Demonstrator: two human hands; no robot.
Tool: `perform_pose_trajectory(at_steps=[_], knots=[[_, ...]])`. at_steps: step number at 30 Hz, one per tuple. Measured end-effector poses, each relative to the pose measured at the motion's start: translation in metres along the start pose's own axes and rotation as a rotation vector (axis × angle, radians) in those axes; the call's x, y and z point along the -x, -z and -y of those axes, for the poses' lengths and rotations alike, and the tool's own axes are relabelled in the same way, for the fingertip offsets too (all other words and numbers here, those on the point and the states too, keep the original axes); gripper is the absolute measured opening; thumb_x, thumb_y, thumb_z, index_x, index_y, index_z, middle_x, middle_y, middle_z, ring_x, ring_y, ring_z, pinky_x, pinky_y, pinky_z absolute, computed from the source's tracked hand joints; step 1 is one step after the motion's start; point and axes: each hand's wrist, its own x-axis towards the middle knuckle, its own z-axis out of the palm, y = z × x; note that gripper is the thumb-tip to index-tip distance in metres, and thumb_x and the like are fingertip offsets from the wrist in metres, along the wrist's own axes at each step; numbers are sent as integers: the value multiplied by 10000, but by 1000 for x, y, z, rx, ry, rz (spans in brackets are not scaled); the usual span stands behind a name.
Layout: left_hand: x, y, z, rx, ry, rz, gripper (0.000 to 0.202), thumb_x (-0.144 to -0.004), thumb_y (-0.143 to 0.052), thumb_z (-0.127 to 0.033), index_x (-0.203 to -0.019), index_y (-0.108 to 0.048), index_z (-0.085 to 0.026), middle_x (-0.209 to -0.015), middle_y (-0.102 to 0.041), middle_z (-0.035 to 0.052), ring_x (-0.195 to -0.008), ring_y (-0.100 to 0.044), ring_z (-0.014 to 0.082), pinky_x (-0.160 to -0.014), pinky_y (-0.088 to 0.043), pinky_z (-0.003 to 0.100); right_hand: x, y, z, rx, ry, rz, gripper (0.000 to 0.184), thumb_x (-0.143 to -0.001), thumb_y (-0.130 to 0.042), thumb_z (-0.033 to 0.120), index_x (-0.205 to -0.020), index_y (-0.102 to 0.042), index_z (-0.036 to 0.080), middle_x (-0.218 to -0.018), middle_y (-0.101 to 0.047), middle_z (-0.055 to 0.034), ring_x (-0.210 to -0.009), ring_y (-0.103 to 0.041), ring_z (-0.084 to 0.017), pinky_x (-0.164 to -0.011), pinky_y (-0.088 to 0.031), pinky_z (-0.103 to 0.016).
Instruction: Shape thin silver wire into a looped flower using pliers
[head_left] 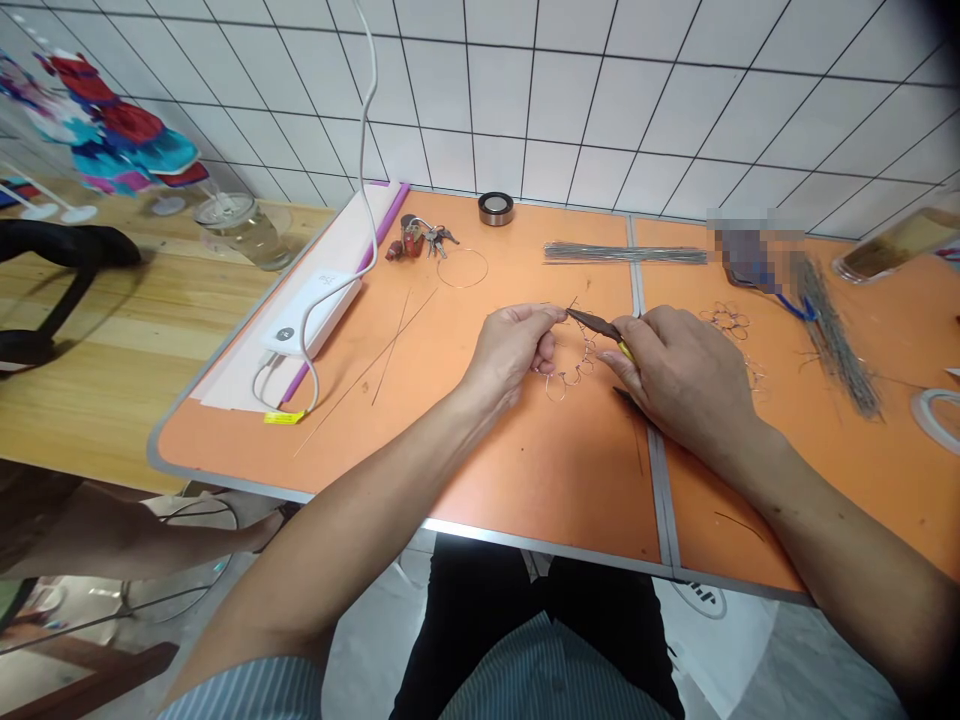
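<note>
My right hand (675, 360) is wrapped round pliers (595, 322) with a yellow handle and dark, narrow jaws pointing left. Just left of the jaws, my left hand (517, 345) pinches a thin wire piece bent into a row of small loops (576, 376). The tips of the jaws meet the wire at my left fingertips. Whether the jaws are fully closed on it is too small to tell. Under my right hand a dark tool tip (634, 405) shows on the orange table (525, 470); the rest of it is hidden.
A straight wire bundle (626, 254) and a tape roll (496, 208) lie at the back. Keys (435, 236), a wire ring (463, 268) and a white power bank (315, 310) with a cable are left. Another wire bundle (836, 335) and looped wires (726, 320) lie right.
</note>
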Motion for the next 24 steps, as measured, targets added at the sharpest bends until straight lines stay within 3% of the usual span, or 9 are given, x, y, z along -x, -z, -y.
perform_pose_trajectory(at_steps=[7,18,24], knots=[[2,-1,0,-2,-12,4,116,-927,-744,-221,-832,-753,-156,-496,-491,-55,-445,-408,83,-487,-452,222,3,-2,3,-52,-41,-3,491,-1166,-385,518,-1068,-724,176,-908,-694,-143,-781,-587,-266,-637,-272,-375],[-6,2,12,-17,-88,-36,78,-874,-798,-210,-842,-782,-140,-560,-519,-54,-476,-384,64,-451,-335,220,5,-6,8,-158,-127,79,530,-1186,-334,538,-1098,-716,181,-985,-746,-106,-843,-675,-249,-602,-253,-345],[-3,0,13,-74,-56,-74,144,-792,-836,-270,-832,-792,-138,-565,-560,-34,-462,-406,68,-425,-268,216,2,-3,14,-203,-190,135,465,-1192,-396,514,-1188,-724,184,-1130,-786,-126,-1007,-724,-269,-680,-348,-351]])
